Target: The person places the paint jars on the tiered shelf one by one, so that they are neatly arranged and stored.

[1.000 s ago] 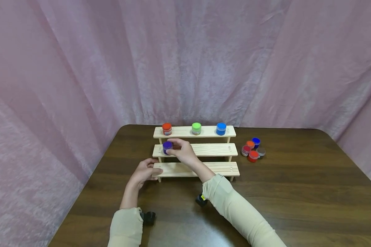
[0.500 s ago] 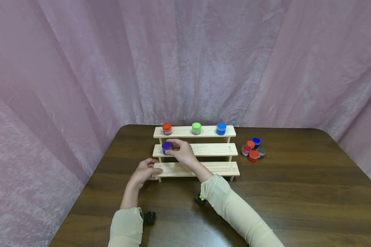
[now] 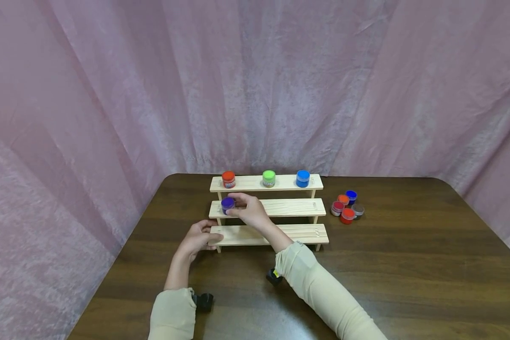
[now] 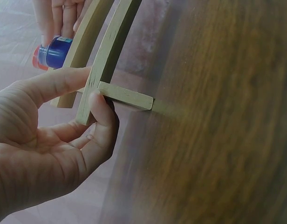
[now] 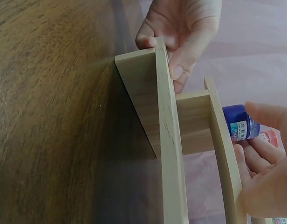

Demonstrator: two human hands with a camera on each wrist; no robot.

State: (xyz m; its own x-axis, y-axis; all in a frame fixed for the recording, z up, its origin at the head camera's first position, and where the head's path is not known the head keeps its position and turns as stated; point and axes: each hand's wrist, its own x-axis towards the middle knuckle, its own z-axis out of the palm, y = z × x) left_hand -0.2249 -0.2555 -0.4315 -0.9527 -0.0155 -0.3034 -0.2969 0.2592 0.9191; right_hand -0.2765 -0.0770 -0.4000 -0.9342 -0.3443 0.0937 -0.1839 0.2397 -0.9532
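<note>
My right hand (image 3: 251,211) pinches a small purple paint jar (image 3: 227,205) at the left end of the middle step of a three-step wooden display rack (image 3: 289,206). In the right wrist view the jar's labelled side (image 5: 237,123) faces the camera, its base against the step and the thumb near its lid. My left hand (image 3: 197,237) grips the left end of the lowest step, thumb on top and fingers around the edge. The left wrist view shows that grip on the board (image 4: 102,65) close up.
On the top step stand a red jar (image 3: 228,179), a green jar (image 3: 269,178) and a blue jar (image 3: 302,179). Several more jars, including a red one (image 3: 347,216), cluster on the brown table (image 3: 408,245) right of the rack. A pink curtain (image 3: 255,85) hangs behind.
The purple jar has shifted slightly left along the middle step with my right hand. My left hand keeps its grip on the rack. The head view has tilted a little.
</note>
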